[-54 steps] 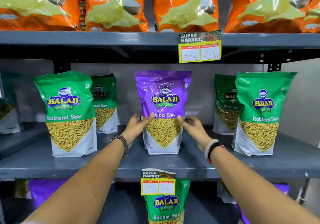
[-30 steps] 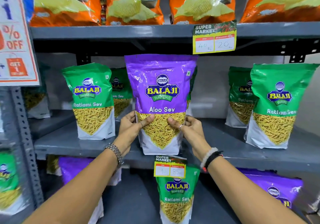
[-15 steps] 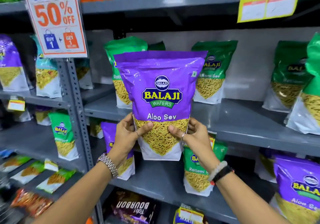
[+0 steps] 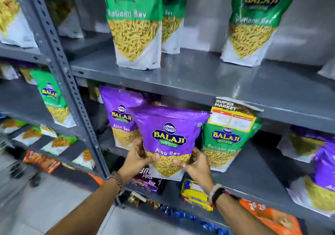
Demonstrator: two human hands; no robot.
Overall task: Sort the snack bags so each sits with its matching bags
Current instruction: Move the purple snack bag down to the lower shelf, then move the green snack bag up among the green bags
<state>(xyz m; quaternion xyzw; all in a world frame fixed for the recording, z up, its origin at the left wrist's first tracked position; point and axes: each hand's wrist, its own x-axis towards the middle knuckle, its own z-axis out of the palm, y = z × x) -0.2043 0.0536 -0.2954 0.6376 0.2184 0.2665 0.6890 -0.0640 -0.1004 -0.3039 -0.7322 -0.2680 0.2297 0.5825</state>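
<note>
Purple Aloo Sev bag (image 4: 169, 135), upright

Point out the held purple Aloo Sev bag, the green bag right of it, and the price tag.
Held purple bag (image 4: 169, 136), head view, logo.
Green bag (image 4: 224, 144), head view, front.
Price tag (image 4: 233, 118), head view, middle.

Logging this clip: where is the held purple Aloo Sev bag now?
Head view, centre: purple Aloo Sev bag in both hands, at the lower shelf, between a shelved purple bag and green Ratlami Sev bag.

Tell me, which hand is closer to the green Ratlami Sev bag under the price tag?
Right. The right hand sits just beside the green Ratlami Sev bag; the left hand is across the held purple Aloo Sev bag.
</note>
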